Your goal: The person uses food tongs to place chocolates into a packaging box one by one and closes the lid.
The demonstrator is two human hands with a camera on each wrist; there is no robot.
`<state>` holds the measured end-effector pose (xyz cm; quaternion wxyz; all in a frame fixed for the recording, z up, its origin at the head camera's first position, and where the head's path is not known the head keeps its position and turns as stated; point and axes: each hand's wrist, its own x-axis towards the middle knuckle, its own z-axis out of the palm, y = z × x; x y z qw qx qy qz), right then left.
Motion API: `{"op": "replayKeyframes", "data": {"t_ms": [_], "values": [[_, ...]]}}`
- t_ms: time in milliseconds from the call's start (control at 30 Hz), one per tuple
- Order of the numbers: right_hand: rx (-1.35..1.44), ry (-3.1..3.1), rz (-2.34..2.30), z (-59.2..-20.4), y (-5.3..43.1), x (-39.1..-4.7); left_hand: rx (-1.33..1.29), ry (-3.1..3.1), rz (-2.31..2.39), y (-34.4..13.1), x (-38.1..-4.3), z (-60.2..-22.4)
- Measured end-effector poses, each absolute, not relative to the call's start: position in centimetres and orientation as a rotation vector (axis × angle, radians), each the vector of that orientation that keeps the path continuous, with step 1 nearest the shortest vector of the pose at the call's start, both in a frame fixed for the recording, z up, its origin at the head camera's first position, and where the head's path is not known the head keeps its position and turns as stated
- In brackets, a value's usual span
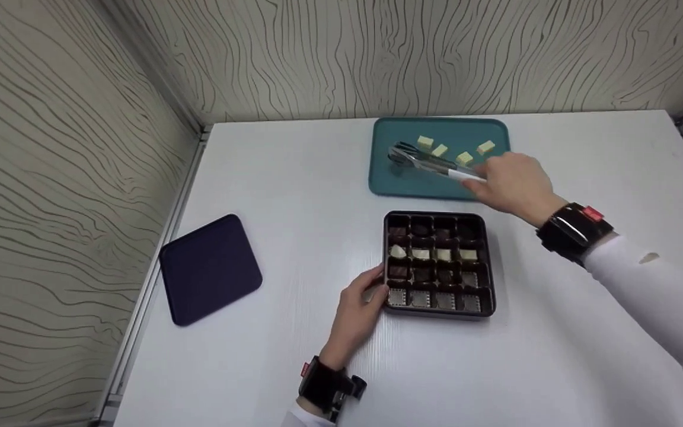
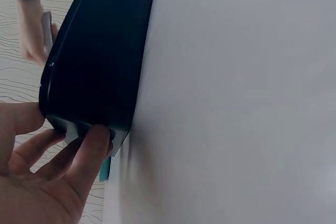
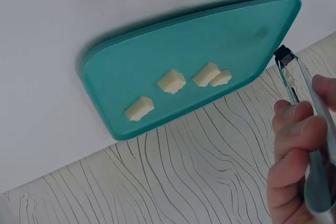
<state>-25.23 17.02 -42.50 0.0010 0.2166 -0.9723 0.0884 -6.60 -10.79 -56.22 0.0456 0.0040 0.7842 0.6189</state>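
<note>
My right hand (image 1: 513, 181) grips a pair of metal tongs (image 1: 436, 165), its fingers curled round the arms. The tongs' dark tips (image 3: 285, 54) hover over the left part of a teal tray (image 1: 386, 181); I cannot tell whether they pinch a dark piece. Several pale cubes (image 3: 171, 81) lie on that tray. With thumb and fingers, my left hand (image 1: 356, 317) holds the near left corner of a dark chocolate box (image 1: 440, 314). Dark chocolates (image 1: 398, 272) and a row of white chocolates (image 1: 443, 255) fill its compartments; the nearest row shows only textured bottoms.
A dark square lid (image 1: 211, 270) lies flat at the left side of the white table (image 1: 306, 196). Wood-patterned panels (image 1: 347, 59) rise behind the table and along its left side. The teal tray stands just beyond the box, near the back edge.
</note>
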Motion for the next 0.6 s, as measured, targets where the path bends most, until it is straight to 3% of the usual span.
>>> {"op": "replayKeyframes", "data": {"t_ms": [367, 600], "values": [[0.838, -2.903, 0.224, -40.9, 25.0, -15.9, 0.028, 2.444, 1.844, -11.2, -6.2, -55.9], [0.954, -2.788, 0.103, -40.7, 30.0, -12.5, 0.01, 2.421, 1.86, -10.7, -6.3, -55.9]]}}
